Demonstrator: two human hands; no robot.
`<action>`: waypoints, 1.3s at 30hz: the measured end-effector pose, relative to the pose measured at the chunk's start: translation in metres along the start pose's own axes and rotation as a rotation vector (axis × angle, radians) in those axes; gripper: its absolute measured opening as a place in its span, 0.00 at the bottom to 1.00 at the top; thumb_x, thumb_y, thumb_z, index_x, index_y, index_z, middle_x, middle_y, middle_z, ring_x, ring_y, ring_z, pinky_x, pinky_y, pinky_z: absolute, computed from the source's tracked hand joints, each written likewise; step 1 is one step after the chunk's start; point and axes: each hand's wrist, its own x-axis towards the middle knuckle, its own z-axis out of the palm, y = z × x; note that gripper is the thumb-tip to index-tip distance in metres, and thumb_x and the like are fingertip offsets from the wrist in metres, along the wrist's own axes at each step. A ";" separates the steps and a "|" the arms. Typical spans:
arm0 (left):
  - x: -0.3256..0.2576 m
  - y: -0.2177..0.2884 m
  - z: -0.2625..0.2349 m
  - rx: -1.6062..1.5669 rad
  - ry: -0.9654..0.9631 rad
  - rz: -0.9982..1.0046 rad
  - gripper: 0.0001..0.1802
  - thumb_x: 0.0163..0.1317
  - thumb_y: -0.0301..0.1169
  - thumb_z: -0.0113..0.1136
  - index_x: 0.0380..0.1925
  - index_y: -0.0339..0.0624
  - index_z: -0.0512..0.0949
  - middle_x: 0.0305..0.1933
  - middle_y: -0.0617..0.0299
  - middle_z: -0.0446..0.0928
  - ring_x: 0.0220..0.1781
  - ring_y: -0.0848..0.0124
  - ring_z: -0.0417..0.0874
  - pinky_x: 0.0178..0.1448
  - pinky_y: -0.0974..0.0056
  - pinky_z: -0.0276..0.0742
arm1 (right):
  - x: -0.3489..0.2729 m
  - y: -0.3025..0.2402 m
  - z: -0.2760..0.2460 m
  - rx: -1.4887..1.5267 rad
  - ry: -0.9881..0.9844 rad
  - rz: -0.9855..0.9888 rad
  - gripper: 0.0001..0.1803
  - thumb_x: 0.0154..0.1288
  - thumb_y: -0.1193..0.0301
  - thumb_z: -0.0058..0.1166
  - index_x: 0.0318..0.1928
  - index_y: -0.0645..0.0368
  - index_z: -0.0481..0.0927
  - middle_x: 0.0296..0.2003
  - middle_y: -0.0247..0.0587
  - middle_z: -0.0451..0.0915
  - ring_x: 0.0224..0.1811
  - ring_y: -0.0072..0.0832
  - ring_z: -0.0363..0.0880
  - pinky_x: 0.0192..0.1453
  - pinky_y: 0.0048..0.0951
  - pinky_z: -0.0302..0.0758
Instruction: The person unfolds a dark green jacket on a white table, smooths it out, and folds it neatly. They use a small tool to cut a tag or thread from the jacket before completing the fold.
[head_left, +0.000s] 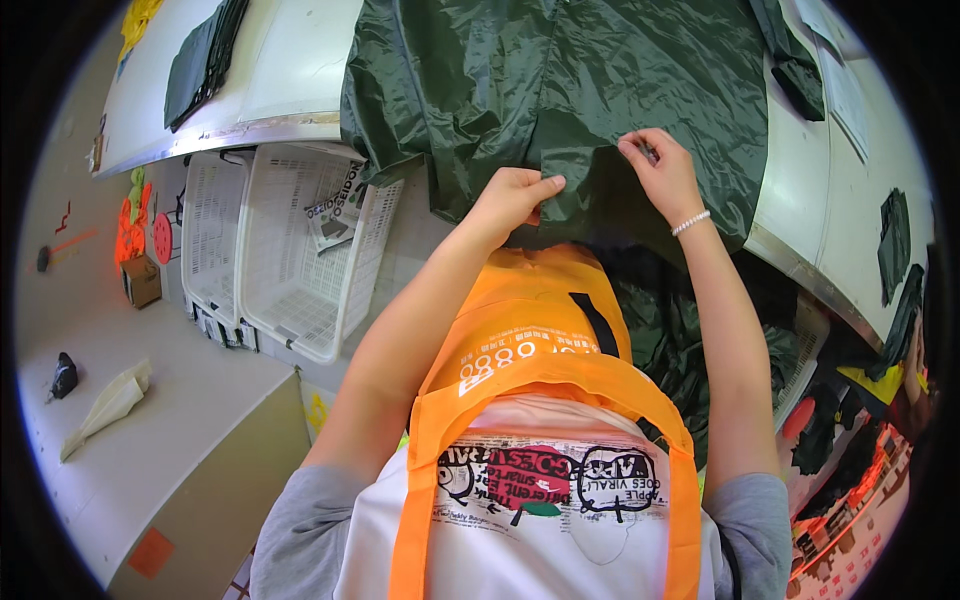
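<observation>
A large sheet of shiny dark green fabric point(640, 70) spreads over the table and hangs down over its near edge toward my lap. My left hand point(510, 205) is closed on the fabric's near edge, thumb on top. To the right and a little farther off, my right hand point(662, 175) pinches the fabric by a raised fold, with a beaded bracelet at the wrist. What lies under its fingertips is partly hidden. The cloth between my hands is lifted and bent.
White plastic baskets point(300, 270) stand at the left below the white table point(290, 85), one holding a printed bag. A dark folded stack point(205, 60) lies on the table's far left. More green fabric point(660, 330) is bunched below my right arm. A grey surface point(190, 400) is at the lower left.
</observation>
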 end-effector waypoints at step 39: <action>0.180 0.121 0.059 1.472 0.074 0.730 0.40 0.58 0.49 0.59 0.67 0.47 0.59 0.74 0.50 0.50 0.74 0.46 0.48 0.71 0.36 0.44 | -0.010 0.152 -0.279 -0.037 0.869 0.596 0.19 0.62 0.70 0.58 0.54 0.59 0.77 0.38 0.32 0.77 0.35 0.21 0.75 0.41 0.22 0.72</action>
